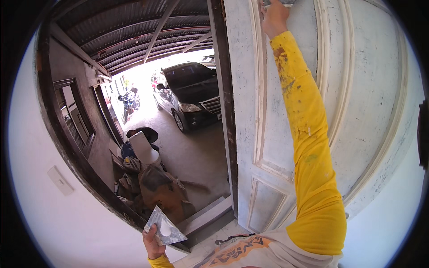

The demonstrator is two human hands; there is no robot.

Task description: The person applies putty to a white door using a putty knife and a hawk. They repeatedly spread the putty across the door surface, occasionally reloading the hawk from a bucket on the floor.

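Observation:
My left hand, low in the view, grips a flat grey metal plate by its edge. A dab of white paste lies on the plate, and smears mark its surface. My right arm, in a stained yellow sleeve, stretches up in front of a white panelled door. At the top edge my right hand is closed around a flat greyish tool against the door's upper panel. Most of that tool is cut off, so its kind cannot be made out. The door has raised mouldings and dark scuffs.
A dark door frame borders the opening, with a step at its foot. Outside, a pile of sacks and boards lies near the left jamb. Farther off stand a dark car and a motorbike. A switch plate is on the left wall.

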